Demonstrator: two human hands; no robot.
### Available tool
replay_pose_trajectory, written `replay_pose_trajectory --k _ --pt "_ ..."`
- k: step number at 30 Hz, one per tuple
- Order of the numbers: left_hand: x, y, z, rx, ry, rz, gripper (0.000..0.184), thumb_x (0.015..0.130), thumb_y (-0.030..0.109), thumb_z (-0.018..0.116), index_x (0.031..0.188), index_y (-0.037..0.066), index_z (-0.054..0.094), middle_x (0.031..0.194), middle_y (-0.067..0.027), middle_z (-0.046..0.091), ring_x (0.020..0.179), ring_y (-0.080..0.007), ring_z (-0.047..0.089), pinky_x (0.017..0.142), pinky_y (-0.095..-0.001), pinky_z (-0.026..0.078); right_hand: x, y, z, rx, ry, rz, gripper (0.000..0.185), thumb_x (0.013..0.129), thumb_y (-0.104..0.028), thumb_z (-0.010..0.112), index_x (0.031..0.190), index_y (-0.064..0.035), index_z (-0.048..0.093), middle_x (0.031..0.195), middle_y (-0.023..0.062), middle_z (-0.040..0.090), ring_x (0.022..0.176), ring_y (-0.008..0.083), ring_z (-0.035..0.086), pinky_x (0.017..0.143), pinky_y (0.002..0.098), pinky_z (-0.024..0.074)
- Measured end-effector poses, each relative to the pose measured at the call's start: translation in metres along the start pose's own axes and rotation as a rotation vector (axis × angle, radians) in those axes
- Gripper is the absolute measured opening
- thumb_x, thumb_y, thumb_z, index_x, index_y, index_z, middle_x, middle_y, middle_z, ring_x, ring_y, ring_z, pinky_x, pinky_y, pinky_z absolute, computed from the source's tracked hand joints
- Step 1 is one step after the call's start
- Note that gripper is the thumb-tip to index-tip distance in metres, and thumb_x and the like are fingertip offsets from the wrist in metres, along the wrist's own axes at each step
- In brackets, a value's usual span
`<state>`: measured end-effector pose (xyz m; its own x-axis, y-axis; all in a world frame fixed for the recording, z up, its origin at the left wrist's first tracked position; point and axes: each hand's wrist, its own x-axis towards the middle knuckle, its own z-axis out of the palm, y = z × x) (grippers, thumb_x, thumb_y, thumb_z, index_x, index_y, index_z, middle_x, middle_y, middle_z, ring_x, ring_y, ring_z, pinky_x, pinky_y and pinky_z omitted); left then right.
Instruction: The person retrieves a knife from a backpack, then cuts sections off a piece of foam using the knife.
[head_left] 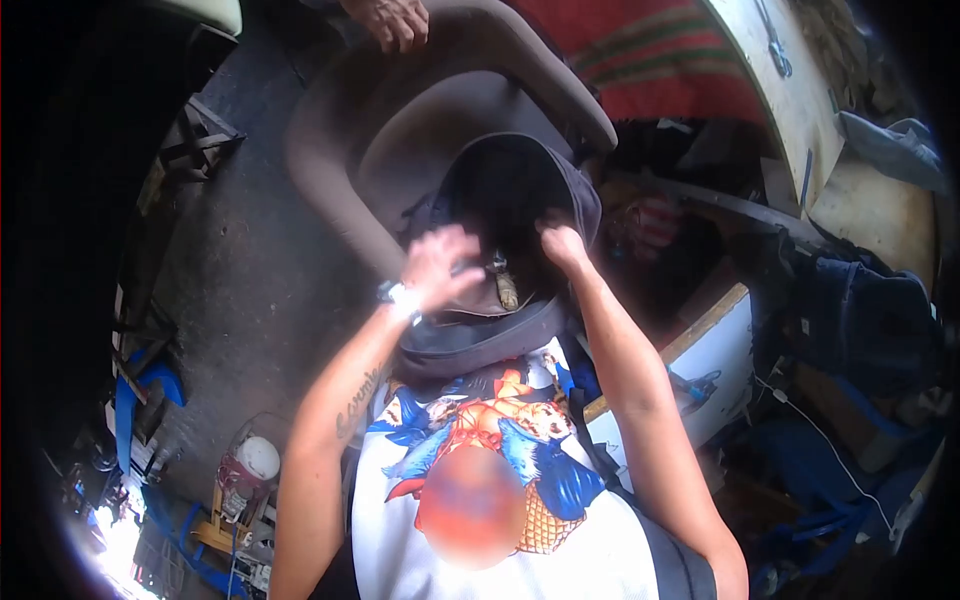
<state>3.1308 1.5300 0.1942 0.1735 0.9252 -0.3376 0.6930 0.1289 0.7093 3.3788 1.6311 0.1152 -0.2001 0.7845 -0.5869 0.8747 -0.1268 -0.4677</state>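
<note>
A dark backpack [480, 340] lies open on my lap, its raised flap leaning toward a brown padded armchair [340, 190]. Over the left side of the opening is my left hand [440, 268], fingers spread and slightly blurred, with nothing in it. My right hand [560, 243] is at the right inner edge of the bag, fingers curled; what they hold, if anything, is too small to make out. Between the hands, a small tool with a worn tan handle [507, 290] lies at the bag's opening.
Another person's hand [395, 22] rests on the chair's top edge. A red cloth [650, 60] and a pale board [775, 90] are at the upper right. Dark bags [865, 315] lie at the right. A white and red container [255, 460] stands at the lower left.
</note>
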Motion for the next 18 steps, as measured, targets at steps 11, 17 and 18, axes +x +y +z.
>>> replay_pose_trajectory --k 11,17,18 --pt "0.141 -0.044 -0.011 -0.176 0.462 -0.183 0.023 0.075 0.005 0.063 0.097 0.006 0.06 0.094 -0.0179 0.068 0.089 -0.0347 0.067 0.077 -0.0415 0.052 -0.02 -0.026 0.018 -0.055 -0.555 -0.13 0.087 0.076 -0.052 0.072 0.139 -0.0013 0.04 0.136 0.027 0.045 0.129 0.039 0.042 0.109 0.0386 0.033" --pt "0.154 -0.065 -0.069 -0.158 0.753 -0.096 0.026 0.076 -0.001 0.06 0.1 0.007 0.062 0.091 -0.0117 0.07 0.086 -0.0261 0.068 0.078 -0.0347 0.052 -0.003 -0.053 -0.03 -0.172 -0.431 -0.291 0.063 0.089 -0.054 0.055 0.133 -0.0088 0.053 0.133 0.0169 0.053 0.122 0.0298 0.05 0.104 0.0369 0.0362" --pt "0.153 -0.056 -0.073 -0.216 0.722 -0.147 0.024 0.078 0.001 0.063 0.101 0.006 0.062 0.09 -0.0097 0.07 0.085 -0.024 0.067 0.079 -0.0327 0.051 0.006 -0.051 -0.034 -0.05 -0.526 -0.184 0.061 0.09 -0.053 0.054 0.132 -0.0084 0.054 0.131 0.017 0.055 0.12 0.0296 0.052 0.103 0.0368 0.0374"
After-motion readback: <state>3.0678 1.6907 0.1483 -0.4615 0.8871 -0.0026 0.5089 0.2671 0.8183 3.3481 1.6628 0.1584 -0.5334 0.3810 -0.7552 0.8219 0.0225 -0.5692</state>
